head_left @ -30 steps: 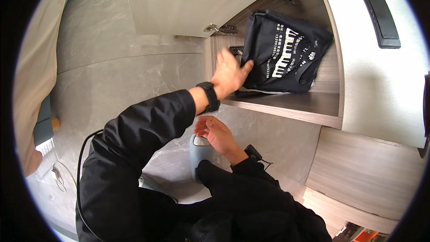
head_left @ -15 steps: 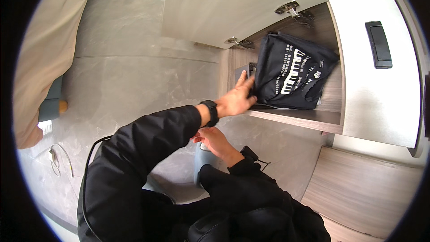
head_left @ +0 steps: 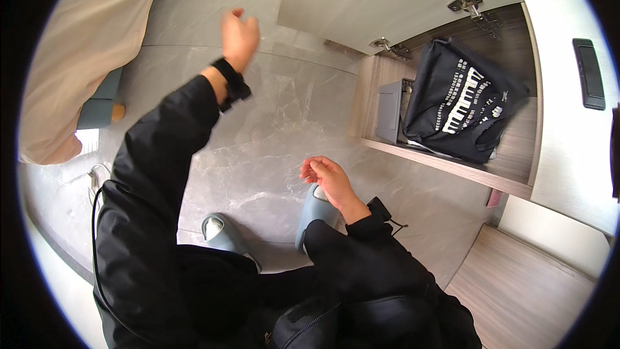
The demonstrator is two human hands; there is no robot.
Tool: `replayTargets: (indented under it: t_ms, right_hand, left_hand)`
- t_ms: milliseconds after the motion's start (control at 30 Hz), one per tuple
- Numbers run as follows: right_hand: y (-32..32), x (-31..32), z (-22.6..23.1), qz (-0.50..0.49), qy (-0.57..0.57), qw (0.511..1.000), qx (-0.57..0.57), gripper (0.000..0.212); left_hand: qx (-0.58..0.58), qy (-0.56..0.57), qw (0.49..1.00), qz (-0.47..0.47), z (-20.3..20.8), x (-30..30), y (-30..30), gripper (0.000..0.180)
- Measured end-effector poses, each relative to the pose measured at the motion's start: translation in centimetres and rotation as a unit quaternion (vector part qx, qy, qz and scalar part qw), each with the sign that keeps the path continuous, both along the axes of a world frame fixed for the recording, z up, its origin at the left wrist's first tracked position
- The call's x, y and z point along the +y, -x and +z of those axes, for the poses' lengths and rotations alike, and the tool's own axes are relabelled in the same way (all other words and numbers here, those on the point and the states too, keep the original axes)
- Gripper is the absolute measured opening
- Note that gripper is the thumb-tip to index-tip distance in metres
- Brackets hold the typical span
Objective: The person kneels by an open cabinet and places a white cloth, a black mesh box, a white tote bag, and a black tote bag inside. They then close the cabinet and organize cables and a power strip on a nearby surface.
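My left hand (head_left: 240, 40) is raised over the floor at the upper left, its fingers curled in and blurred, well away from the cabinet. Whether anything is in it I cannot make out. My right hand (head_left: 330, 182) hangs above my right slipper (head_left: 315, 212), fingers loosely bent and apart, holding nothing. Inside the low cabinet compartment (head_left: 445, 163) lies a folded black cloth bag (head_left: 462, 106) with white print. Beside it, at the compartment's left, sits a grey plastic box (head_left: 389, 111), partly covered by the bag.
The grey cabinet door (head_left: 387, 0) stands open on metal hinges (head_left: 466, 3). A white front with a black recessed handle (head_left: 589, 74) is at the right. Beige fabric (head_left: 97, 39) hangs at the left. A wooden board (head_left: 523, 284) lies lower right, beside the marble-patterned floor (head_left: 284, 116).
My left hand has left the bag's edge and swung up and left over the floor. My right hand stays low. The view has shifted, so the cabinet appears further right.
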State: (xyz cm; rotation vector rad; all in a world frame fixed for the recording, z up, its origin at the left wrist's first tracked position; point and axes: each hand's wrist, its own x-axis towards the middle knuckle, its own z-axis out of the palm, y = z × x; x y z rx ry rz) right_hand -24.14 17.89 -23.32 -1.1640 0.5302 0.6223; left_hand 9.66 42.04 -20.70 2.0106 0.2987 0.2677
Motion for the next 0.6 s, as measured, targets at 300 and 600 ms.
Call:
replayTargets:
  t_ms: [300,600]
  right_hand:
    - [0.6,1.2,-2.8,0.054,0.079,0.995,-0.027,0.024]
    - [1.5,1.8,-3.7,0.062,0.088,0.994,-0.024,0.022]
  left_hand:
    - [0.009,0.024,0.978,-0.206,0.7,7.1,0.9,0.051]
    - [-0.078,0.12,0.923,-0.357,6.4,0.4,-0.1,0.059]
